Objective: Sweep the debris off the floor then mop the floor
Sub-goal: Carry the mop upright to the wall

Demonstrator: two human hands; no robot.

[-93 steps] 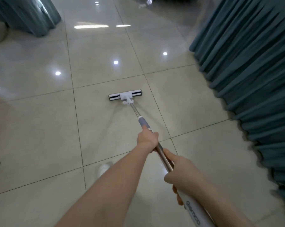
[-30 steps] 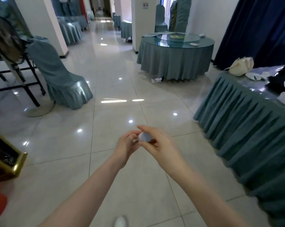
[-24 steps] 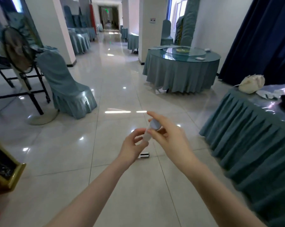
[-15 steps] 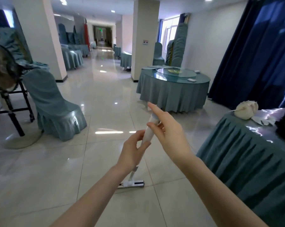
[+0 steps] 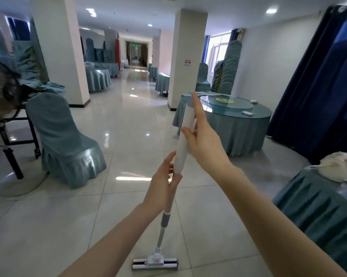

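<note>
Two grips held the mop [image 5: 165,218] nearly upright, its head [image 5: 154,263] on the floor [image 5: 128,120]: the left grip [image 5: 161,186] curled round the shaft [image 5: 160,237], the right grip [image 5: 202,144] merely pinching the upper tube [image 5: 180,154] between thumb and straight fingers [image 5: 196,108]. I judged that so light a hold could let the pole slip and topple, or the head skate. The tube looked smooth white plastic, the shaft thin metal, the head flat and rectangular, the tiles pale and glossy.

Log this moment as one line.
mop: near upright | head: on floor | left hand: grips mop | right hand: holds white handle above
</note>
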